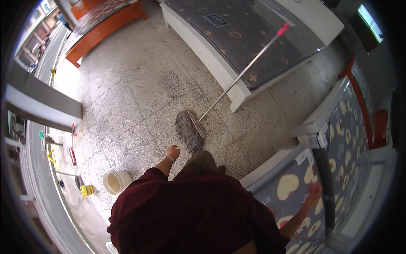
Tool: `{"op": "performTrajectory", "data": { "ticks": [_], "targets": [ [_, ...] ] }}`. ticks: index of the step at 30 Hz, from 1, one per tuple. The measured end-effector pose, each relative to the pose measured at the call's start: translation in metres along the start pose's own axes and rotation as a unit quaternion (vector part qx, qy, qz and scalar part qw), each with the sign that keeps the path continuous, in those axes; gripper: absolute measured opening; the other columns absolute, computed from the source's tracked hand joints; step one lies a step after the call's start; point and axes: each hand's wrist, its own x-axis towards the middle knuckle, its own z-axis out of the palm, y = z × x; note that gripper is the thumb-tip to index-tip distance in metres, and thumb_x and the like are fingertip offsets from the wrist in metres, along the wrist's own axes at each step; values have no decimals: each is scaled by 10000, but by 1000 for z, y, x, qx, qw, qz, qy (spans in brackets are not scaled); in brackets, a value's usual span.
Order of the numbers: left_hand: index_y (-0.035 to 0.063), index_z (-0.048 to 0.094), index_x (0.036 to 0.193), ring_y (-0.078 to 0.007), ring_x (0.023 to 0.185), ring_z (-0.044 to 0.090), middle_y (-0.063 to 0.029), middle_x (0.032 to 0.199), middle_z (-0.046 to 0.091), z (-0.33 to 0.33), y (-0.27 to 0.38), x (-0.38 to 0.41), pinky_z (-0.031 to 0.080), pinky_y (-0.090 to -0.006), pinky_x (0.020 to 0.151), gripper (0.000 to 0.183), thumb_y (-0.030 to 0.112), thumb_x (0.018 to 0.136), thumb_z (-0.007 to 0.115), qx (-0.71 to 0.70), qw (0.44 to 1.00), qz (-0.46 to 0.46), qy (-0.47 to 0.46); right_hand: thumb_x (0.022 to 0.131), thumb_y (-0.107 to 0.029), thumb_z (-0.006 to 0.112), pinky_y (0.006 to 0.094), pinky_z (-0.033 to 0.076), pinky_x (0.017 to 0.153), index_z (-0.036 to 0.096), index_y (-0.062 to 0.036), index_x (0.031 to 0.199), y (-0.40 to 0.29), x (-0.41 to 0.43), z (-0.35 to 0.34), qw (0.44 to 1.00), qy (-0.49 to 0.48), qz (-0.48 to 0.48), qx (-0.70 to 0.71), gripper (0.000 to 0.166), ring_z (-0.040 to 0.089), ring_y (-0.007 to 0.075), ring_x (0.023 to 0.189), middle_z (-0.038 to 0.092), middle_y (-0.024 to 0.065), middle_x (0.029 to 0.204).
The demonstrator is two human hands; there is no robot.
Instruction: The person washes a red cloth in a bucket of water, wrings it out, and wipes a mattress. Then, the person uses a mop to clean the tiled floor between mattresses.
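Observation:
My left hand (173, 152), with a band at the wrist, hangs over the speckled floor with its fingers curled; no object shows in it. Close by lies the grey string head of a mop (189, 131) on the tiles. Its metal handle (236, 81) slants up to the right across the corner of a white bed frame (239, 98), and its pink grip (283, 29) shows against a dark patterned mattress (233, 38). Out to the right, my right hand (314, 191) is blurred over a grey mattress with cream hearts (288, 187); whether it touches the mattress is unclear.
A whitish bucket (125, 181) and a yellow jug (87, 190) stand at left, near a pillar (41, 98) and brooms or brushes (73, 155). An orange bed frame (104, 31) is at upper left. Wrapped mattresses (345, 152) line the right. A road (35, 165) runs outside.

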Motion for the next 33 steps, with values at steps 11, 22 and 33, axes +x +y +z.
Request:
{"op": "performTrajectory", "data": {
  "ticks": [11, 22, 33],
  "targets": [
    [18, 565, 1029, -321, 963, 534, -186, 1026, 566, 13, 62, 31, 419, -374, 831, 369, 223, 730, 498, -71, 988, -132, 41, 846, -236, 512, 281, 412, 763, 414, -43, 1180, -155, 283, 271, 964, -187, -181, 45, 398, 506, 172, 941, 503, 79, 1088],
    [44, 621, 837, -312, 824, 584, -172, 821, 613, 24, 106, 150, 453, -376, 717, 250, 235, 714, 516, -231, 956, -174, 53, 735, -374, 601, 407, 267, 972, 352, -8, 1226, -264, 492, 576, 879, -4, -437, -189, 661, 377, 331, 1134, 398, 201, 1211],
    [30, 543, 895, -137, 430, 457, -38, 557, 474, 44, 31, 131, 348, -256, 343, 165, 111, 759, 496, -366, 894, -247, 79, 794, -204, 578, 267, 433, 571, 485, -26, 947, -311, 513, 597, 954, -151, -157, 207, 252, 528, 145, 657, 530, 74, 787]
  ]
}}
